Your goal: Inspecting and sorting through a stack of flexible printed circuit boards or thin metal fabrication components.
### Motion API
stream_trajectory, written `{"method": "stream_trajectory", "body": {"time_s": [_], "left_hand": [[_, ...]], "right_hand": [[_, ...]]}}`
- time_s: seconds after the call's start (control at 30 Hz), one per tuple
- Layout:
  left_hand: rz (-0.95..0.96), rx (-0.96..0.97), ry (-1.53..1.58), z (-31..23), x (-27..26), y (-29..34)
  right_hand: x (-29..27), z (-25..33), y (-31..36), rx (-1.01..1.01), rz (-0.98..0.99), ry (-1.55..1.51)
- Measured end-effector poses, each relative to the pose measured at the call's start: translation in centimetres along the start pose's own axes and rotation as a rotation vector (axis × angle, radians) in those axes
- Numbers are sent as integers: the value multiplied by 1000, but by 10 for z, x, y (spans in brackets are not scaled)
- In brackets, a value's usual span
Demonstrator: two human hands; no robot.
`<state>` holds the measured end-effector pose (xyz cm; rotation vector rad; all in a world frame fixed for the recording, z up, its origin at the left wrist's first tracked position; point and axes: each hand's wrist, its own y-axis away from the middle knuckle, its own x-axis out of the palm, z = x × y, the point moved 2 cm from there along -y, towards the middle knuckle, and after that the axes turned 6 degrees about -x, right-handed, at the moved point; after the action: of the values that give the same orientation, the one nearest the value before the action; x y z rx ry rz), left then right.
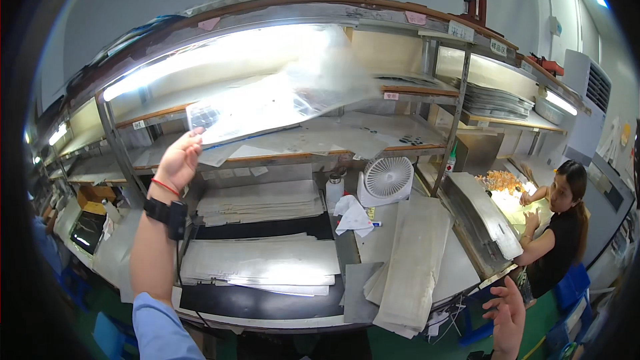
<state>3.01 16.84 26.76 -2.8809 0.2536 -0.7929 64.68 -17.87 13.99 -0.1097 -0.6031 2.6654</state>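
My left hand [177,162] is raised in front of the shelves and pinches the corner of a clear plastic bag [280,97], which stretches up and to the right, blurred by motion. A black watch and a red string sit on that wrist. My right hand [508,317] hangs low at the right, off the bench edge, fingers spread and holding nothing. Below the bag, stacks of grey sheets [263,263] lie on the workbench [280,320].
A small white fan [387,179], a white bottle [334,191] and a crumpled white cloth [352,217] stand mid-bench. Long grey strips [413,263] overhang the front edge. Shelves [300,150] with lit lamps rise behind. A person in black [559,237] works at the right.
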Motion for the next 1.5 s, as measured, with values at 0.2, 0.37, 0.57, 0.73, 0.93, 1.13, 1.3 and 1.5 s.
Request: {"method": "stream_trajectory", "body": {"time_s": [0.2,0.37,0.57,0.73,0.93,1.13,1.3,1.5], "left_hand": [[-111,16,-57,-52,-40,-22],[-143,-79,-90,-63,-49,-33],[-160,-59,-29,-78,-73,-41],[-148,-12,2,-81,-92,-50],[-216,203,-59,-72,-81,-65],[-257,375,41,-111,-139,-69],[-25,1,-177,112,-10,11],[335,-738,-574,311,155,150]], "right_hand": [[5,-26,18,101,-114,-1],[3,-47,31,186,-185,-11],[-2,-55,36,203,-177,-73],[-6,-61,38,211,-160,-80],[1,-72,37,244,-153,-61],[32,-107,38,326,-110,-200],[55,-125,43,282,-125,-94],[72,-131,44,37,-226,300]]}}
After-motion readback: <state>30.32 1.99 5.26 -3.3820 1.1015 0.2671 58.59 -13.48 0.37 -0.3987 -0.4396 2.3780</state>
